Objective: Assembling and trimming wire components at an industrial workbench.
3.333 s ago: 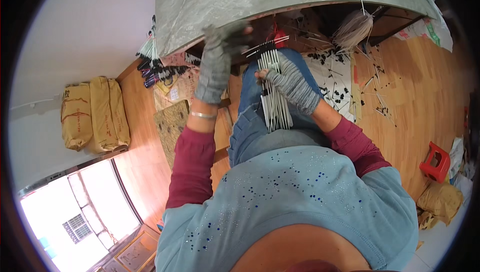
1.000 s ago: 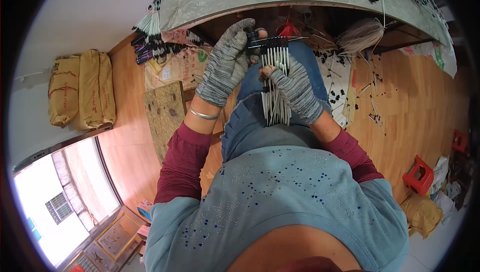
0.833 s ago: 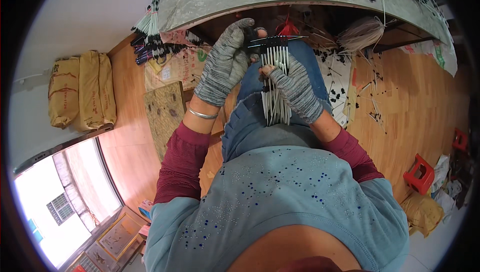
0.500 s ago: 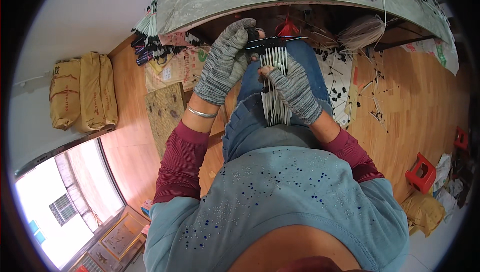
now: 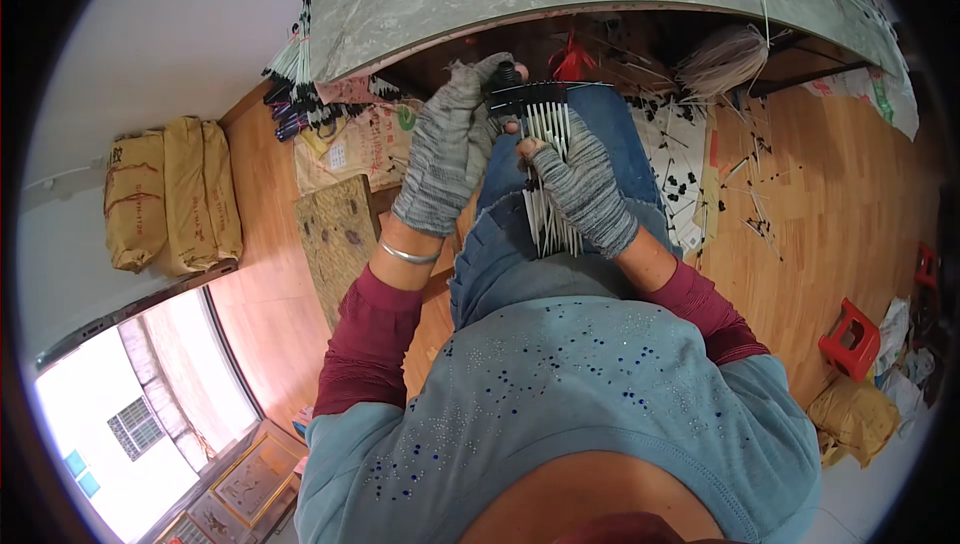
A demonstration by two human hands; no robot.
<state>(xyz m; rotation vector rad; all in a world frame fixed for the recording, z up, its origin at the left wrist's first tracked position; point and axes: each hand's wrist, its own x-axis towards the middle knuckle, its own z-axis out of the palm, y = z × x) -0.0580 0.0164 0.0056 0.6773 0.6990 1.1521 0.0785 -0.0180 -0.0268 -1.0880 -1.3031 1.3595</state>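
Note:
Both my hands wear grey striped gloves with bare fingertips. My right hand (image 5: 583, 184) is closed round a flat bundle of thin white sticks (image 5: 548, 218), held upright above my lap. Across the bundle's upper end lies a black band (image 5: 543, 95), with thin dark rods level with it that stick out to the right. Just left of the band, my left hand (image 5: 450, 124) is closed on a dark ribbed piece (image 5: 504, 75); its exact kind is unclear. Some left fingertips are hidden behind this piece and the sticks.
A grey stone-topped table (image 5: 450, 4) stands ahead, its edge just beyond my hands. Black-tipped sticks (image 5: 298, 54) hang at its left end, and a pale strand bundle (image 5: 727, 66) sits under its right side. A wooden stool (image 5: 335, 239) stands left; a red stool (image 5: 850, 339) is far right.
The tops of the white sticks now sit behind the black band, where they showed bare before. My left hand has come slightly down toward me; my right hand keeps its grip.

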